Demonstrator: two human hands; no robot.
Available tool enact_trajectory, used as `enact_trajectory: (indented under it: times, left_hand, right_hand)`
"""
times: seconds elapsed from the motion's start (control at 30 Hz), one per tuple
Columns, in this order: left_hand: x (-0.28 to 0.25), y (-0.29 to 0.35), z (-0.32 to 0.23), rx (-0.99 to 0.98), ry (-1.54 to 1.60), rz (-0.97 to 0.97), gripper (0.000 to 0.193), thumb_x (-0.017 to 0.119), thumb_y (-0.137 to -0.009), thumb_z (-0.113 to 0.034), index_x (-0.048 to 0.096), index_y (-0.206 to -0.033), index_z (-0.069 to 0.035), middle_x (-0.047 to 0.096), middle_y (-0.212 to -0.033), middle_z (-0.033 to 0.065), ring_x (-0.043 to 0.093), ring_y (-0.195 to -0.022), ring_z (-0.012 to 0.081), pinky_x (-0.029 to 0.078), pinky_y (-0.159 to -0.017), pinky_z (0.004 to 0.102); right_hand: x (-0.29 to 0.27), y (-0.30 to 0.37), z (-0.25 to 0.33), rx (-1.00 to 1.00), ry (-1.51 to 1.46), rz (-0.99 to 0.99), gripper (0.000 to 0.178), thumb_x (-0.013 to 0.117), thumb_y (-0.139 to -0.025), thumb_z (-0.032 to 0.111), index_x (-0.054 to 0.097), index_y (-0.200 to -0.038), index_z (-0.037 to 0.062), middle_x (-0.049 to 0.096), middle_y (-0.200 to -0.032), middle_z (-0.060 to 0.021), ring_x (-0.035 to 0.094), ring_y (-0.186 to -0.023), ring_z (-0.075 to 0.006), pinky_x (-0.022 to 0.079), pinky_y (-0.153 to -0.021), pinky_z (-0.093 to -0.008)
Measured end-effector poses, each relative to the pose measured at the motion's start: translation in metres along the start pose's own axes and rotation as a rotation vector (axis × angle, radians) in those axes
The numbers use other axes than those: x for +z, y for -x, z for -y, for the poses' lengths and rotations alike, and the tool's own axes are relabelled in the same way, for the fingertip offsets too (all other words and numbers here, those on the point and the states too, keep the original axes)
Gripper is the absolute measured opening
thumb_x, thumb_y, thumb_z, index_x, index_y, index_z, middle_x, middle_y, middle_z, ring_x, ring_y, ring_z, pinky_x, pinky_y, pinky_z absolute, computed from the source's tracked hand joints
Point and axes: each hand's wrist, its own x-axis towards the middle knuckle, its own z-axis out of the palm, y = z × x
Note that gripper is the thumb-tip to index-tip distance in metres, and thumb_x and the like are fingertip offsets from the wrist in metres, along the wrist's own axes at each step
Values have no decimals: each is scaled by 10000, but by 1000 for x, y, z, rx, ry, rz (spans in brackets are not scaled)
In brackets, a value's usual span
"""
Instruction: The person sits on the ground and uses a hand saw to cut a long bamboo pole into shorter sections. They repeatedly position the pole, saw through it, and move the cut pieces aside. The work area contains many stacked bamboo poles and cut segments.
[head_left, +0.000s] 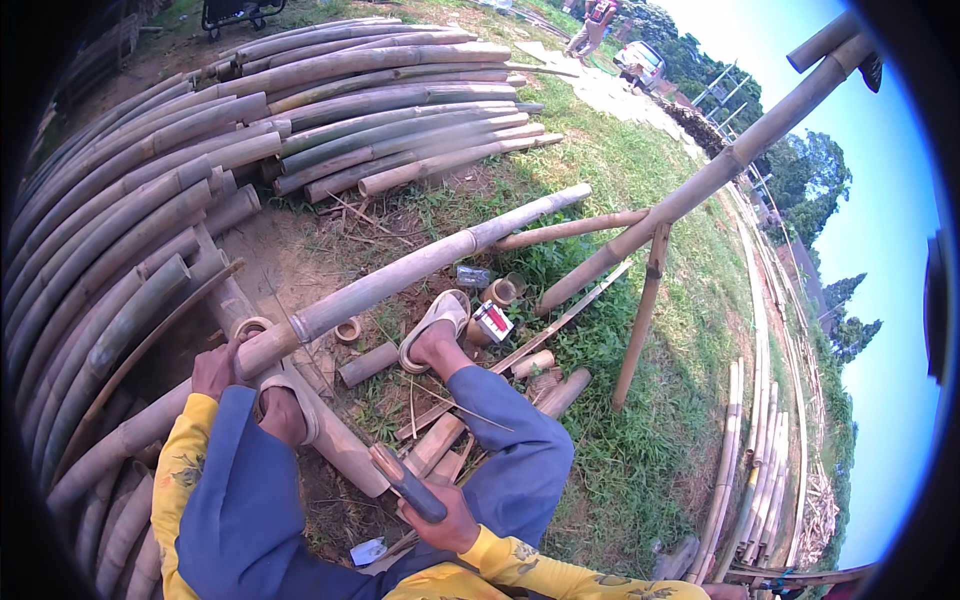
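Right hand [445, 520] grips knife handle [410, 485] | left hand [215, 368] steadies bamboo pole [400, 280]

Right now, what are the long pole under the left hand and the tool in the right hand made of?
Pole: bamboo, going by the ringed nodes and hollow cut end; dry, pale grey-tan, unfinished. Left hand rests on its near end. Tool in the right hand: dark handle, likely wood or rubber; its working end isn't clear enough to tell the material.
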Motion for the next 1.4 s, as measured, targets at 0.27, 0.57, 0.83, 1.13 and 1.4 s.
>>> enact_trajectory:
  times: [0.27,0.57,0.83,1.13,1.4]
  left_hand:
    - [6,-1,3,-7,6,38,705,823,-663,-297,582,-1315,-178,727,-1048,192,711,-937,411,565,-815,510]
    - [-1,-8,-12,10,12,47,716,818,-669,-298,580,-1334,-183,727,-1053,195,711,-937,411,566,-814,509]
    - [-31,2,-10,-50,87,84,814,859,-564,-223,594,-1332,-177,731,-1023,204,701,-965,420,562,-840,519]
    - [-27,-7,-15,-23,100,141,826,856,-626,-299,570,-1390,-171,729,-1051,226,703,-978,427,558,-878,505]
    - [-38,16,-1,-42,61,139,706,786,-758,-319,568,-1415,-184,721,-1021,263,708,-949,436,559,-878,505]
  right_hand:
    - [20,-54,-40,-87,67,-8,161,722,-883,84,661,-1005,-2,554,-679,-74,495,-590,-141,453,-589,-332]
    - [9,-57,-15,-105,56,-32,158,717,-883,72,660,-1008,-7,601,-702,-99,509,-587,-171,474,-613,-330]
    - [3,1,-27,13,33,-17,188,704,-858,33,696,-1045,10,630,-714,-109,637,-636,-167,508,-626,-330]
    - [40,-112,-15,-61,-12,25,149,710,-906,22,591,-819,-2,558,-695,4,473,-630,-67,421,-587,-275]
    - [-10,29,-6,-76,145,57,284,711,-863,-36,681,-1146,-35,626,-750,-39,578,-669,-84,499,-664,-251]
